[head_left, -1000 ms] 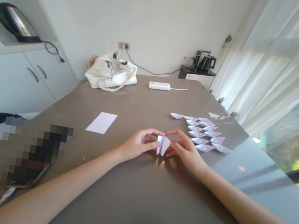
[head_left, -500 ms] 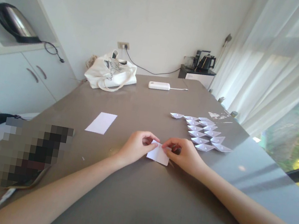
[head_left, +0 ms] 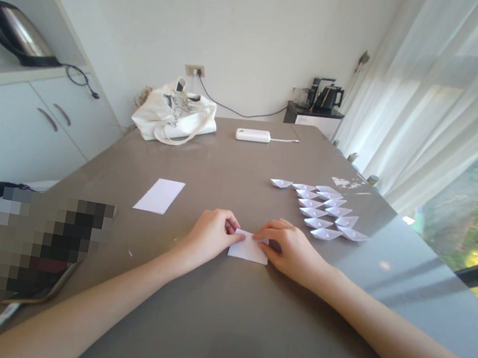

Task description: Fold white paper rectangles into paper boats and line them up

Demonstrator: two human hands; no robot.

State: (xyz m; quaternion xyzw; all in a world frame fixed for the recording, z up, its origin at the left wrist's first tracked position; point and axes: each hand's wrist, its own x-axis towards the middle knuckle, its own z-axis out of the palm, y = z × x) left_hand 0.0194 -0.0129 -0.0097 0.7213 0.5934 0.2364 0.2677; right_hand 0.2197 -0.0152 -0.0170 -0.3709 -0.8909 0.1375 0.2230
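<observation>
A small piece of white paper (head_left: 249, 250) lies low over the grey-brown table between my hands. My left hand (head_left: 213, 231) pinches its upper left corner between thumb and fingers. At the upper right edge, my right hand (head_left: 289, 248) grips the paper with thumb and bent fingers. Whether the piece is folded double I cannot tell. Several folded paper boats (head_left: 317, 223) stand in slanting rows beyond my right hand. A flat white sheet of paper (head_left: 159, 196) rests to the left, apart from my left hand.
On the table (head_left: 211, 334) a phone-like dark device (head_left: 53, 257), blurred out, lies at left with a white cable. Farther back are a white bag (head_left: 176, 115) and a white power bank (head_left: 253, 136). Paper scraps (head_left: 344, 183) lie near the right edge.
The paper has turned from a tilt to nearly level and sits lower, closer to the table. My hands have spread slightly apart along it. The view has shifted a little.
</observation>
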